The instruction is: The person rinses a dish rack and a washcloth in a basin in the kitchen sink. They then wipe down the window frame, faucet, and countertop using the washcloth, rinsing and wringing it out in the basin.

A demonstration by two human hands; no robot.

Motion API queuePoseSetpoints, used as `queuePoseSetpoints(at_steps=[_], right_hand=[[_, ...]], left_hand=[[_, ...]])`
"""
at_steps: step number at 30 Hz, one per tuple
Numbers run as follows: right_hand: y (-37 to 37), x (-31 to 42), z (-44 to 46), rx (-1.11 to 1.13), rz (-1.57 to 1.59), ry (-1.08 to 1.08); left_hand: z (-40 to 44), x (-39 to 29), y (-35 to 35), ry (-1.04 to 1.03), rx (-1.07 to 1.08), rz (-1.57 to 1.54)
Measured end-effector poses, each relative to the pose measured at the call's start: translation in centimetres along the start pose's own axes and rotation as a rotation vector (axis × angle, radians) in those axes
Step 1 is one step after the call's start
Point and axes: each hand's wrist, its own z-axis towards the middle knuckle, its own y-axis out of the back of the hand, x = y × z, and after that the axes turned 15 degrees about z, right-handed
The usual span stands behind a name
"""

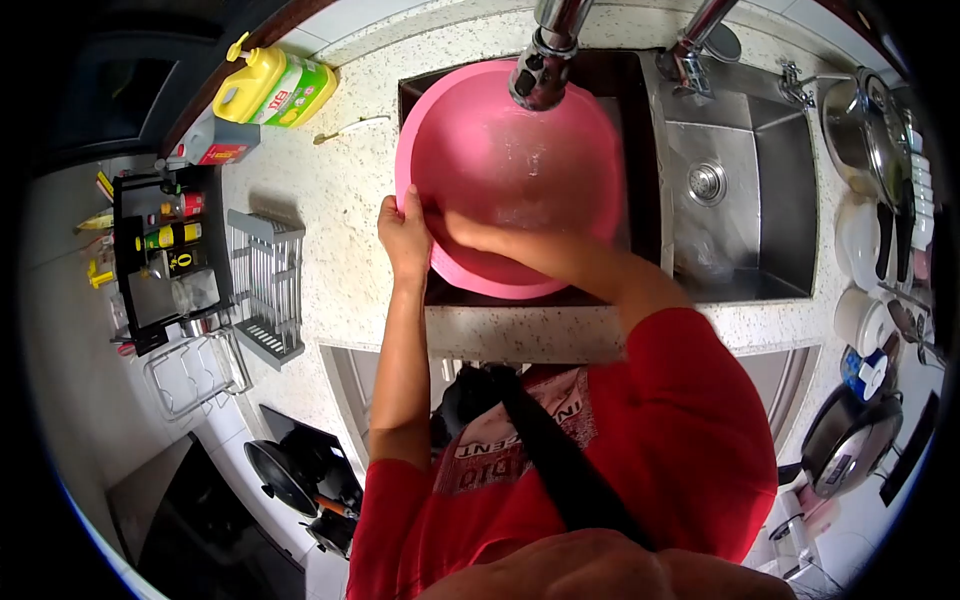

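Observation:
A large pink basin [520, 262] sits tilted in the left, dark sink bowl [645, 180], beneath the chrome faucet [541, 75]. My left hand [404, 238] grips the basin's left rim, with the thumb lying up along the edge. Reaching across from the right, my right hand [458, 230] is inside the basin, close to its left wall and beside my left hand. Its fingers are in shadow and partly blurred, so I cannot see whether they hold anything. Wet glints show on the basin's bottom.
To the right is a steel sink bowl [740, 150] with a drain. A yellow detergent bottle [275, 88] and a grey rack [268, 285] stand on the left of the counter [340, 200]. Pots, including a steel pot [865, 135], line the right side.

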Motion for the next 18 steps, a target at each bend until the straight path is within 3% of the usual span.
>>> queuePoseSetpoints(at_steps=[2,4,6,7,9,10,12,14,18], right_hand=[[-1.0,-7.6,-0.5,0.154,-0.289,0.057],[3.5,-6.7,-5.9,0.398,-0.319,0.033],[6.8,-11.7,-5.3,0.666,-0.316,0.065],[8.2,-14.6,-5.3,0.625,0.018,-0.099],[11.4,-16.4,-4.6,0.636,-0.173,-0.066],[12.9,-16.1,-3.7,0.668,-0.701,0.132],[14.9,-13.3,-4.3,0.256,-1.304,0.431],[15.7,-15.4,-0.2,0.054,-1.426,0.367],[13.2,-17.7,0.8,0.019,-1.426,0.159]], left_hand=[[-0.3,-0.2,0.1,-0.031,0.008,0.028],[-0.5,-0.7,0.2,-0.023,0.022,0.037],[-0.7,-1.0,0.1,-0.039,0.006,-0.022],[-0.8,-1.4,0.1,-0.021,0.005,-0.025],[-1.2,-1.8,0.0,-0.006,0.005,-0.031],[-1.2,-1.8,-0.1,-0.026,0.003,-0.045],[-1.3,-1.3,-0.1,-0.042,0.003,-0.048],[-1.0,-0.5,-0.1,-0.094,0.029,0.032],[-0.6,0.2,-1.1,-0.107,-0.012,0.019]])
